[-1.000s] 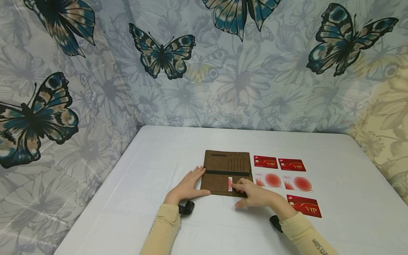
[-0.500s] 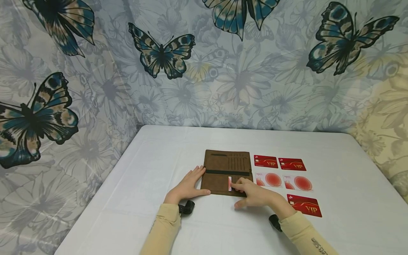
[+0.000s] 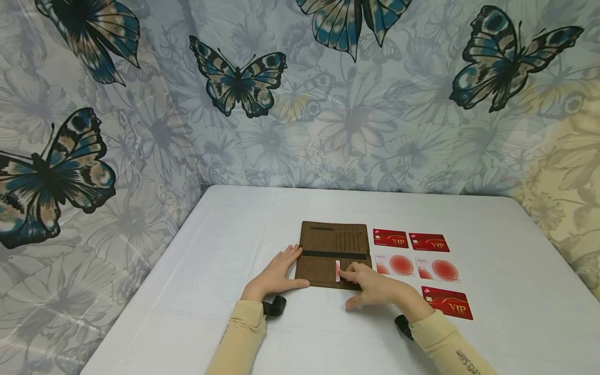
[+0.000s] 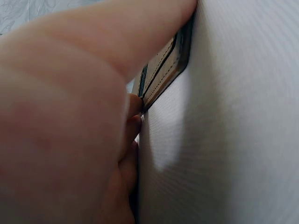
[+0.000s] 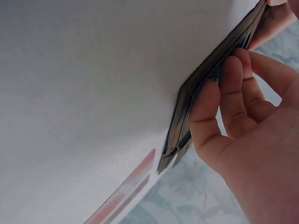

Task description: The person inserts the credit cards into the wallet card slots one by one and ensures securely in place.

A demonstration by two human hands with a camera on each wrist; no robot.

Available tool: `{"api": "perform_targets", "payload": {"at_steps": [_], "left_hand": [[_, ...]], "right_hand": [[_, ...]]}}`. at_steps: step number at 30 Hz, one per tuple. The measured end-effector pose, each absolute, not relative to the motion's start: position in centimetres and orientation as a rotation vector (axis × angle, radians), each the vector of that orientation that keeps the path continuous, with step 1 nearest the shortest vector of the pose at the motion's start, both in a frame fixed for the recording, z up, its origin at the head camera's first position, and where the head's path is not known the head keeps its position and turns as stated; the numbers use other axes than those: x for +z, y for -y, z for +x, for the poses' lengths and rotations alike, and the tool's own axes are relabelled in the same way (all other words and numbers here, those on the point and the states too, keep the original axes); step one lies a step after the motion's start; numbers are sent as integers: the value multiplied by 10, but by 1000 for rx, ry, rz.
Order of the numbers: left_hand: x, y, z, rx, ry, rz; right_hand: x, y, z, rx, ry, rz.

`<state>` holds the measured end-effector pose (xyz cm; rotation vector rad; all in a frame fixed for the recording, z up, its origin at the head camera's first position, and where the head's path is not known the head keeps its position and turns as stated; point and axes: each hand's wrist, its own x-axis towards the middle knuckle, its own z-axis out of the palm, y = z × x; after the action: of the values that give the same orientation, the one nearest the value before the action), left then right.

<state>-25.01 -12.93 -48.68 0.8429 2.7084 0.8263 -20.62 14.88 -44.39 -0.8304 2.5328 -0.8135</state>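
Note:
A brown wallet (image 3: 323,238) lies unfolded on the white table, with a dark band across its fold and card slots in its far half. In its near half a pink-and-white card (image 3: 337,271) shows only as a narrow upright strip; the rest is inside a slot. My right hand (image 3: 372,284) has its index fingertip at that strip's right edge, while its other fingers rest on the wallet in the right wrist view. Fingers spread, my left hand (image 3: 275,273) touches the wallet's left edge, thumb at the near corner.
Right of the wallet lie two red VIP cards (image 3: 391,238) at the back, two white cards with pink discs (image 3: 401,264) before them, and another red VIP card (image 3: 448,303) nearer, beside my right forearm. A patterned butterfly curtain (image 3: 328,130) hangs behind the table.
The visible strip of the pink-and-white card has narrowed slightly as my right index finger moved a little left with it. My left hand stays where it was.

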Motion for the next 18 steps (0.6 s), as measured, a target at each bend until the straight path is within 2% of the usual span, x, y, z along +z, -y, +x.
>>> {"api": "perform_targets", "payload": {"at_steps": [18], "left_hand": [[-486,130,-249,833,-2713,854]], "right_hand": [[-432,-162,-203,-986,-2415,-747]]}}
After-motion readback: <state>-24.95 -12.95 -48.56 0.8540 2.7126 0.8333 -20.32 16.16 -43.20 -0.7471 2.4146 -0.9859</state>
